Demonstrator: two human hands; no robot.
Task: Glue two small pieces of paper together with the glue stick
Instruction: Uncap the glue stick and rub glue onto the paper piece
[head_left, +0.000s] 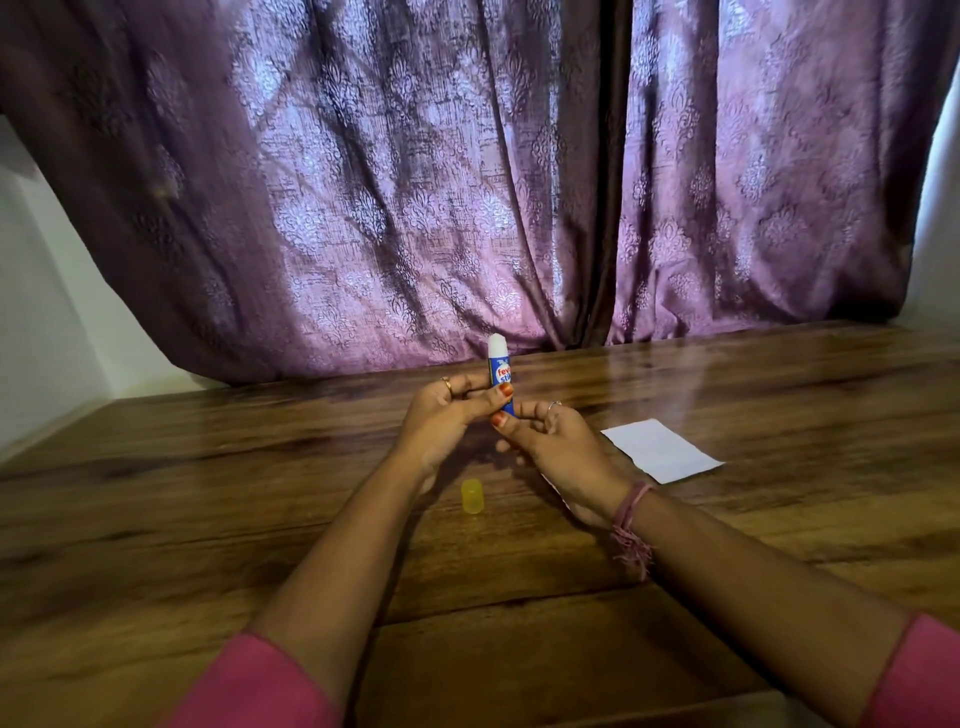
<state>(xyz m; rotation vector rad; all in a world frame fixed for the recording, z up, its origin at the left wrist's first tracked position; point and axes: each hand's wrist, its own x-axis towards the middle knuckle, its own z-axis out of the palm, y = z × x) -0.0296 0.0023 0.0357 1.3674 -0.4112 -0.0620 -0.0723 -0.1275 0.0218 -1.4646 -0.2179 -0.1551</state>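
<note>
I hold a blue glue stick (500, 370) upright above the wooden table, its white glue tip bare at the top. My left hand (451, 415) grips the stick's body between thumb and fingers. My right hand (550, 441) pinches the stick's lower end. The yellow cap (472, 497) lies on the table just below my hands. A small white piece of paper (660, 450) lies flat to the right of my right hand. A sliver of something pale shows under my right wrist; I cannot tell if it is a second paper.
The wooden table (260, 519) stretches wide in front of me. A purple patterned curtain (467, 182) hangs along its far edge. White wall shows at the far left and far right.
</note>
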